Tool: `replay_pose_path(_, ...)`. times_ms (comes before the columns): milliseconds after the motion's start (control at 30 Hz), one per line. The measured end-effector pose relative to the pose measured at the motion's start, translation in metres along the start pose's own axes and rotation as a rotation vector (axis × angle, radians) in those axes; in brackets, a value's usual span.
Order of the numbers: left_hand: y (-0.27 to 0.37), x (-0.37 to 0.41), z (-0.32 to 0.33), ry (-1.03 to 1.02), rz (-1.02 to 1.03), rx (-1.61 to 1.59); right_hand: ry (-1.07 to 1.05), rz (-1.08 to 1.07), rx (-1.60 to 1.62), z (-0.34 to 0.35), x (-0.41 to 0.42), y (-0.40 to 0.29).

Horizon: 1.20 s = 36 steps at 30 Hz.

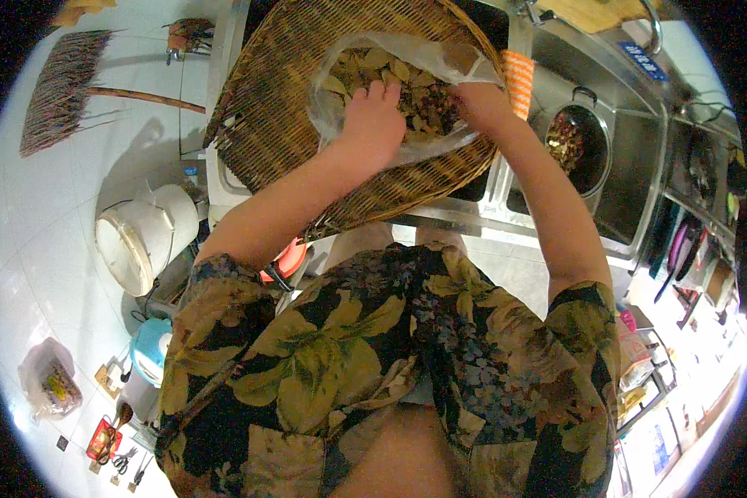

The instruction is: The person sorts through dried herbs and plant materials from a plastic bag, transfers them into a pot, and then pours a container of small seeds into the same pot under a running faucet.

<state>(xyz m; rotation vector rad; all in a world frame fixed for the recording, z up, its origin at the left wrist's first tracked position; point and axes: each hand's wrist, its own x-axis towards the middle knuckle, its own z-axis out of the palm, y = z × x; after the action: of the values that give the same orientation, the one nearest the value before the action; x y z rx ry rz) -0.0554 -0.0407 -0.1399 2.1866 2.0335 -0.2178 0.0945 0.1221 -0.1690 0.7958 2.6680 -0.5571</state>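
A clear plastic bag (432, 51) lies spread open on a round woven bamboo tray (274, 81). Inside it are dried leaves (376, 60) and, towards the right, small dark dried pieces (439, 107). My left hand (376, 124) reaches in from the near side, its fingertips on the leaves; whether it pinches any is hidden. At the bag's right edge, my right hand (480, 104) bends down against the dark pieces. Its fingertips are covered, so its grip does not show.
The tray rests across a steel double sink (629, 205). In the right basin stands a pot (588, 177) with reddish-brown pieces. An orange-striped cloth (518, 78) hangs over the divider. Left are a white bucket (152, 233) and a broom (68, 93) against the tiles.
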Motion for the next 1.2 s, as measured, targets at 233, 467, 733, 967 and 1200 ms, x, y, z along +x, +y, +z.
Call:
replay_pose_path(233, 0.003, -0.004, 0.018, -0.069, 0.11, -0.106, 0.129, -0.385, -0.145, 0.041, -0.008, -0.023)
replay_pose_path(467, -0.036, 0.001, 0.016, -0.031, -0.049, 0.125, 0.294, -0.18, -0.17, 0.015, -0.009, -0.015)
replay_pose_path(733, -0.012, -0.016, 0.004, 0.0, 0.093, -0.009, -0.072, -0.304, 0.025, 0.03, -0.029, -0.051)
replay_pose_path(967, 0.002, -0.057, 0.0, -0.207, 0.129, -0.123, -0.134, -0.169, 0.152, 0.028, -0.008, -0.062)
replay_pose_path(1200, 0.007, -0.07, -0.006, -0.255, 0.102, -0.094, 0.288, -0.071, 0.266, 0.01, 0.017, -0.034)
